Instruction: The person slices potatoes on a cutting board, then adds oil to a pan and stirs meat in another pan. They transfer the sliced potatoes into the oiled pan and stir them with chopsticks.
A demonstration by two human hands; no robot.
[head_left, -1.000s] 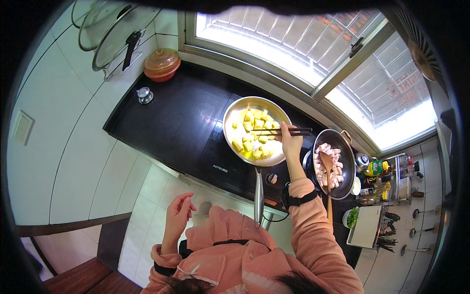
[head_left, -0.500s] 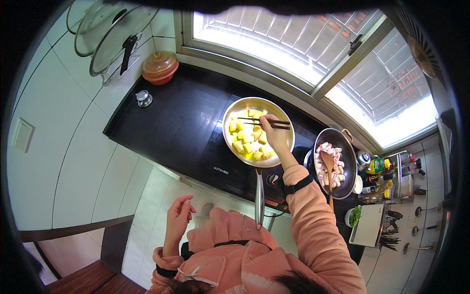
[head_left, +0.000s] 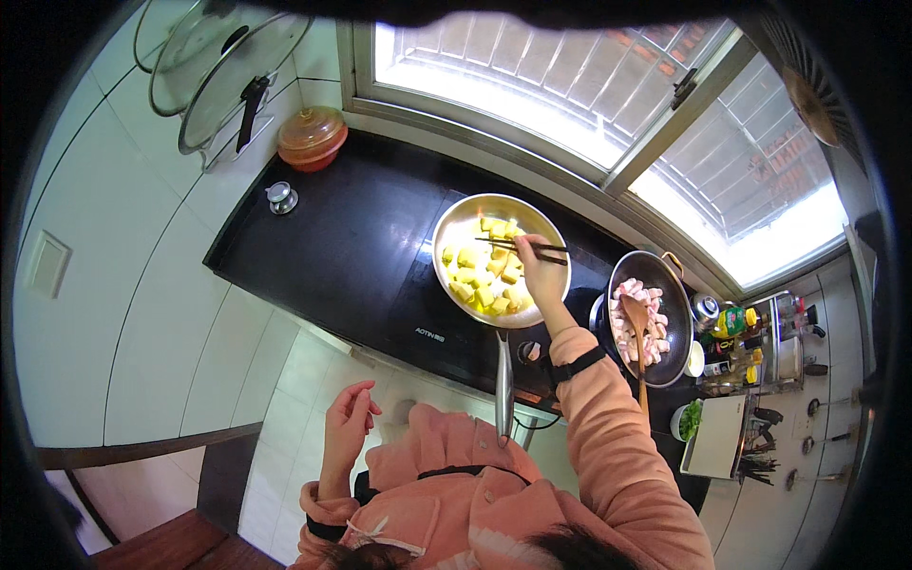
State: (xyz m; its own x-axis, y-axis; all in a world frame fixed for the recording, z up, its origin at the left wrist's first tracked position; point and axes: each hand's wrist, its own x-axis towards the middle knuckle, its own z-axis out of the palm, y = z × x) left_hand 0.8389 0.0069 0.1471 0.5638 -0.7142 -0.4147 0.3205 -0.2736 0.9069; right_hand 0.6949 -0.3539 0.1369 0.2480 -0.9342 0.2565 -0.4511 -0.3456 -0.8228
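Note:
My right hand [head_left: 543, 271] is closed around a pair of dark chopsticks [head_left: 499, 241]. Their tips point left, among chunks of yellow food [head_left: 486, 275] that look like potato. These chunks lie in a steel frying pan [head_left: 447, 228] on the black stove top, its metal handle [head_left: 503, 389] pointing toward me. Low on the left, away from the counter, my left hand [head_left: 350, 423] hangs with its fingers loosely bent and a little apart, holding nothing.
To the right stands a dark wok [head_left: 676, 323] with pale pink meat pieces [head_left: 654, 342] and a wooden spatula [head_left: 636, 318]. Beyond it are a bowl of greens [head_left: 689, 418], a knife block and bottles [head_left: 736, 323]. A lidded orange pot [head_left: 312, 139] sits at the far left, below hanging glass lids [head_left: 223, 85].
My right hand has shifted slightly right and down, and the chopsticks have tilted a little. Some yellow chunks lie differently in the pan. My left hand stays in place.

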